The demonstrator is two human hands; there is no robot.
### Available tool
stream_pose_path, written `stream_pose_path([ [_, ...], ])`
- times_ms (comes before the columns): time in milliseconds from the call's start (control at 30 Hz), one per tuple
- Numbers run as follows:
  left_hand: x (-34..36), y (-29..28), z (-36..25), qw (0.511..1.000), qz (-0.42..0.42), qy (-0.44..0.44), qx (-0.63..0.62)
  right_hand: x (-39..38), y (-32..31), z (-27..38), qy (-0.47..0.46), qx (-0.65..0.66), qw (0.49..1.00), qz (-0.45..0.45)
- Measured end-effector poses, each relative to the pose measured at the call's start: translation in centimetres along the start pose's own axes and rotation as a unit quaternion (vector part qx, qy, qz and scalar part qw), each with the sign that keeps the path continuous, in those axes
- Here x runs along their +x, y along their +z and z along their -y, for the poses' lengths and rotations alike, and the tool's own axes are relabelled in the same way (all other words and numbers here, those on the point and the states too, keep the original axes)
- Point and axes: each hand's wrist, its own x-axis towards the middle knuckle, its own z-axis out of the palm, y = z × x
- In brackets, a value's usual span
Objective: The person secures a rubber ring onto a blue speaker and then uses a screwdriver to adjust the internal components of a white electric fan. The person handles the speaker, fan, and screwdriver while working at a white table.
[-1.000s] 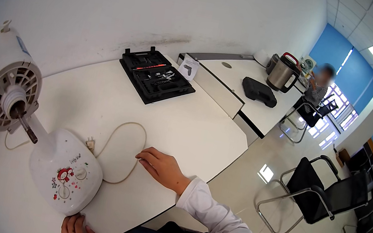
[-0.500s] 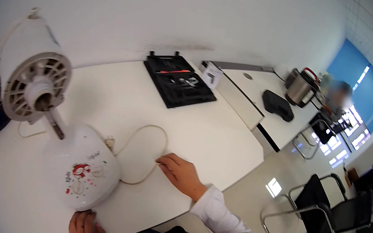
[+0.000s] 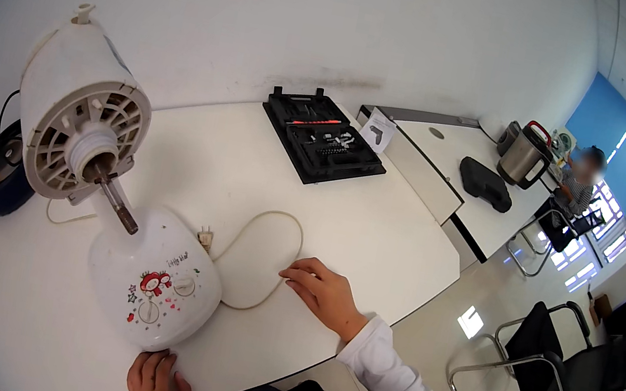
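A white electric fan without its blades or front grille stands at the left of the white table. Its motor housing (image 3: 90, 131) leans over the base, and a bare metal shaft (image 3: 119, 205) sticks out. Cartoon prints and two round knobs mark the fan base (image 3: 179, 314). My left hand (image 3: 160, 386) rests at the near edge of the base, fingers slightly bent and holding nothing. Right of the base, the fingertips of my right hand (image 3: 325, 294) are closed on the looped pale power cord (image 3: 276, 214). The cord's plug (image 3: 205, 238) lies beside the base.
An open black tool case (image 3: 323, 139) with a folded leaflet (image 3: 377, 130) lies at the back. On a second desk are a closed black case (image 3: 486, 184) and a metal pot (image 3: 525, 153). A person (image 3: 579, 184) sits beyond; a black chair (image 3: 553, 355) stands right.
The whole view has shifted, so the scene sits a little farther right. Both hands keep nearly the same places by the fan base and the cord.
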Motion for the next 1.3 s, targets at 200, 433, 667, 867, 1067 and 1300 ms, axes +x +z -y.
stream_pose_path([
  [200, 0.1, 0.2, -0.2, 1.000, -0.008, -0.003, 0.007, 0.2, -0.2, -1.4, 0.126, 0.182, 0.964, -0.145],
  [433, 0.4, -0.4, -0.1, 1.000, -0.010, -0.005, 0.000, 0.5, -9.7, -11.6, 0.260, 0.409, 0.748, -0.453],
  [667, 0.1, 0.7, 0.7, 0.999, -0.016, -0.014, 0.028, -0.6, -4.0, -4.4, 0.233, 0.272, 0.920, -0.159],
  [867, 0.6, -0.6, 0.5, 0.999, 0.015, -0.028, -0.005, 5.3, 0.4, 6.3, -0.080, 0.122, 0.985, -0.092],
  [1067, 0.8, -0.6, 0.3, 0.999, 0.007, -0.027, 0.030, 12.0, -3.9, 13.8, -0.198, 0.157, 0.953, -0.166],
  [1300, 0.4, -0.4, 0.1, 0.999, 0.010, -0.022, 0.039, 14.2, -4.8, 16.6, -0.201, 0.235, 0.911, -0.273],
])
